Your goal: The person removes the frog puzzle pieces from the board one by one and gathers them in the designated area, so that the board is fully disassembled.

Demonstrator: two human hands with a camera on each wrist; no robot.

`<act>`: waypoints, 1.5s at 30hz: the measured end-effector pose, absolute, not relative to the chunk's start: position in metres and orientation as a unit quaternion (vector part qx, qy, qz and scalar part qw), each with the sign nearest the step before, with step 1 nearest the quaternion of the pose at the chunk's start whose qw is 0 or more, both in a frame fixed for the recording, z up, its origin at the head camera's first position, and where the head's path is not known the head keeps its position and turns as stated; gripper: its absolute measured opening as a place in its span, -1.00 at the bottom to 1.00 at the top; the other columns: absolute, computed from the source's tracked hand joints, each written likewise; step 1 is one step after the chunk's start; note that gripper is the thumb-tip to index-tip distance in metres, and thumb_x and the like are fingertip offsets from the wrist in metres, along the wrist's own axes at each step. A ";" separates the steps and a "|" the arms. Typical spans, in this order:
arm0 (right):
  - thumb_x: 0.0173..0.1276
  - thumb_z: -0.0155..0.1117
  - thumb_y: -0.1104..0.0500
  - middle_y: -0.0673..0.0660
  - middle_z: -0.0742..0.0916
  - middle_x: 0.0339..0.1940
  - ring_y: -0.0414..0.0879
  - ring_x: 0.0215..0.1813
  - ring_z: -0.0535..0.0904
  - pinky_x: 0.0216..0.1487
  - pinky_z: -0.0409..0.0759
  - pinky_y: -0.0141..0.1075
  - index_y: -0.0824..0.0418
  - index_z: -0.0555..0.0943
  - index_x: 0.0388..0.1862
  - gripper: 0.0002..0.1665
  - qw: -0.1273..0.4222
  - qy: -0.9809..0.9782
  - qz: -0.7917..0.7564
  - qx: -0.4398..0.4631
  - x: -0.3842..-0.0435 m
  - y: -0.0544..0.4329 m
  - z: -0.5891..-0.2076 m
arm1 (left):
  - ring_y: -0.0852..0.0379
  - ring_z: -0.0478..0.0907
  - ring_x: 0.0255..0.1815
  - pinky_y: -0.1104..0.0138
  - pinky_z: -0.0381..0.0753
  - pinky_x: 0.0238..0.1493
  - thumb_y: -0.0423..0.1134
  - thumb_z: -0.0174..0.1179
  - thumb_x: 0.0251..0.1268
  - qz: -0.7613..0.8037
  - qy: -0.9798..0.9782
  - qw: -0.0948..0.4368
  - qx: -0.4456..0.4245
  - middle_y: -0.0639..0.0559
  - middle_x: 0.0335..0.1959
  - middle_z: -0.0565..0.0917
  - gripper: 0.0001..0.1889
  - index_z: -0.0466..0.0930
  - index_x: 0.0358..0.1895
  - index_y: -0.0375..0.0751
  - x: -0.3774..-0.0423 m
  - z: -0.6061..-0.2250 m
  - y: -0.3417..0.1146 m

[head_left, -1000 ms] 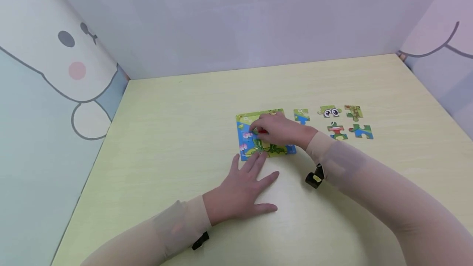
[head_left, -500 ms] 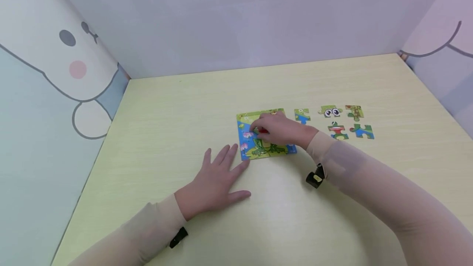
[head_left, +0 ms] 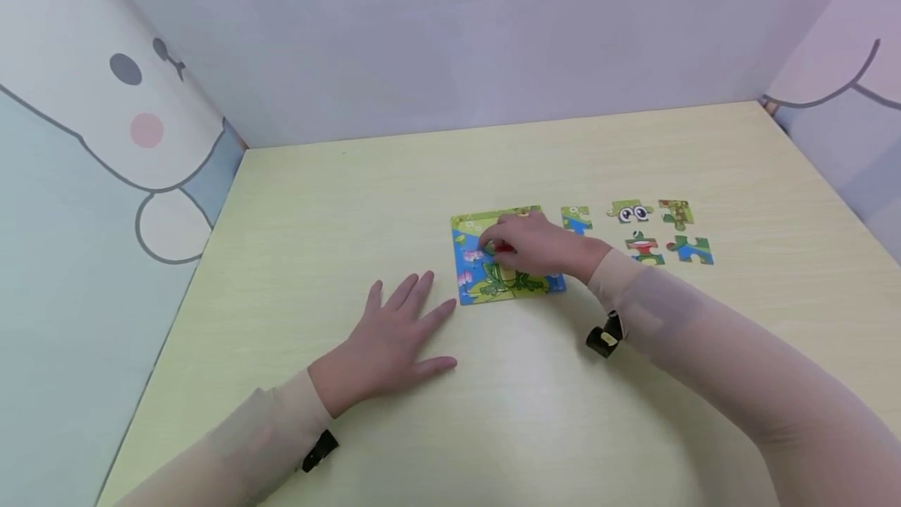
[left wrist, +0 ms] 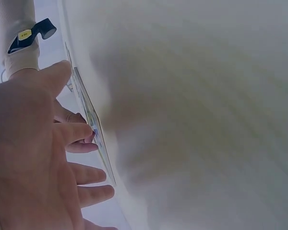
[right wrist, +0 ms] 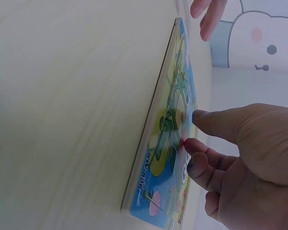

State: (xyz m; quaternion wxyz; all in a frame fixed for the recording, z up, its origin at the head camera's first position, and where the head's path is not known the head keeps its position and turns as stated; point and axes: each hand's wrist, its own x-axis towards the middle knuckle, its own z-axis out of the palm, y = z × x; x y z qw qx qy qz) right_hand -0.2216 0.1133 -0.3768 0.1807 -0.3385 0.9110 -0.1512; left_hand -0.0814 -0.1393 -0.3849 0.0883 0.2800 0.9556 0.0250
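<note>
A square puzzle board (head_left: 479,293) with a printed green frog lies flat on the table. My right hand (head_left: 536,244) is over its middle, fingers bent and fingertips right at the surface. Red and green show between thumb and fingers; I cannot tell whether that is a loose piece or the print. In the right wrist view, the right thumb (right wrist: 216,122) stands apart from the fingertips beside the board (right wrist: 158,167). My left hand (head_left: 380,346) is spread low over the table, left of the board's near corner. Its fingers extend loosely in the left wrist view, holding nothing.
Right of the board lie several loose puzzle pieces: a flowered one (head_left: 576,219), one with eyes (head_left: 631,212), a brown-green one (head_left: 677,213), a red-mouthed one (head_left: 644,249) and a blue-green one (head_left: 691,249). A wall stands behind the table (head_left: 338,210).
My left hand has left the board's near edge and slid left across the table, fingers spread. The right hand stays almost in place over the board. The loose pieces have not moved.
</note>
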 end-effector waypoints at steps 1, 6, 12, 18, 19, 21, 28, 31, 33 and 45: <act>0.54 0.34 0.12 0.05 0.72 0.04 0.00 0.07 0.57 0.41 0.27 0.22 0.00 0.69 0.30 -0.61 0.181 0.911 -0.151 -0.337 -0.222 0.114 -0.376 | -0.34 0.22 0.62 -0.49 0.21 0.40 0.38 0.18 0.40 0.024 0.956 0.087 0.281 -0.32 0.63 0.23 -0.22 0.40 0.56 0.06 -0.080 -0.385 -0.140; 0.52 0.36 0.14 0.06 0.72 0.03 0.00 0.11 0.63 0.44 0.29 0.23 0.00 0.69 0.29 -0.60 0.176 0.913 -0.146 -0.339 -0.224 0.118 -0.375 | -0.33 0.26 0.60 -0.48 0.25 0.38 0.38 0.18 0.39 0.021 0.955 0.073 0.286 -0.31 0.62 0.26 -0.23 0.41 0.55 0.07 -0.072 -0.386 -0.146; 0.52 0.36 0.13 0.04 0.73 -0.04 -0.01 0.04 0.64 0.34 0.34 0.20 0.00 0.70 0.27 -0.63 0.167 0.914 -0.142 -0.342 -0.227 0.123 -0.374 | -0.35 0.27 0.60 -0.49 0.25 0.37 0.35 0.17 0.43 0.022 0.952 0.067 0.298 -0.32 0.62 0.26 -0.24 0.40 0.56 0.04 -0.069 -0.387 -0.152; 0.53 0.34 0.14 0.04 0.74 -0.05 -0.03 -0.01 0.64 0.25 0.35 0.15 0.03 0.69 0.29 -0.62 0.168 0.914 -0.145 -0.339 -0.226 0.126 -0.373 | -0.35 0.24 0.61 -0.48 0.24 0.39 0.36 0.16 0.43 0.010 0.953 0.068 0.295 -0.29 0.63 0.25 -0.23 0.38 0.57 0.06 -0.085 -0.384 -0.152; 0.53 0.34 0.14 0.05 0.74 -0.04 -0.03 -0.01 0.65 0.24 0.35 0.15 0.04 0.69 0.29 -0.62 0.167 0.914 -0.146 -0.340 -0.226 0.127 -0.373 | -0.35 0.23 0.61 -0.48 0.24 0.39 0.36 0.16 0.43 0.011 0.953 0.069 0.295 -0.29 0.63 0.24 -0.23 0.38 0.57 0.06 -0.088 -0.383 -0.152; 0.53 0.34 0.15 0.06 0.74 -0.01 -0.02 0.01 0.66 0.23 0.35 0.15 0.04 0.69 0.29 -0.61 0.167 0.914 -0.146 -0.340 -0.225 0.127 -0.372 | -0.36 0.22 0.62 -0.49 0.23 0.39 0.36 0.16 0.43 0.012 0.952 0.072 0.298 -0.29 0.64 0.24 -0.23 0.38 0.57 0.05 -0.093 -0.381 -0.151; 0.52 0.35 0.15 0.09 0.75 0.07 0.00 0.09 0.67 0.22 0.34 0.13 0.03 0.69 0.29 -0.61 0.167 0.916 -0.147 -0.333 -0.225 0.128 -0.373 | -0.36 0.14 0.67 -0.50 0.16 0.43 0.36 0.14 0.44 0.025 0.943 0.104 0.314 -0.21 0.68 0.19 -0.23 0.34 0.60 0.11 -0.108 -0.379 -0.148; 0.52 0.36 0.14 0.09 0.74 0.08 0.00 0.10 0.68 0.22 0.34 0.13 0.04 0.69 0.30 -0.60 0.166 0.916 -0.147 -0.334 -0.225 0.128 -0.373 | -0.34 0.10 0.69 -0.49 0.14 0.45 0.41 0.12 0.42 0.031 0.935 0.116 0.334 -0.16 0.71 0.16 -0.21 0.32 0.61 0.17 -0.112 -0.380 -0.147; 0.51 0.37 0.13 0.09 0.74 0.10 0.01 0.12 0.68 0.27 0.33 0.16 0.03 0.68 0.29 -0.60 0.169 0.915 -0.147 -0.336 -0.224 0.127 -0.373 | -0.34 0.10 0.69 -0.49 0.15 0.45 0.43 0.12 0.41 0.030 0.930 0.121 0.347 -0.14 0.71 0.16 -0.21 0.32 0.61 0.20 -0.113 -0.381 -0.147; 0.48 0.38 0.07 0.14 0.68 0.19 0.04 0.22 0.60 0.45 0.22 0.26 0.08 0.58 0.41 -0.45 0.216 0.898 -0.138 -0.358 -0.216 0.113 -0.367 | -0.33 0.05 0.71 -0.51 0.15 0.43 0.53 0.18 0.26 0.027 0.916 0.136 0.376 -0.10 0.74 0.10 -0.09 0.31 0.61 0.23 -0.117 -0.383 -0.147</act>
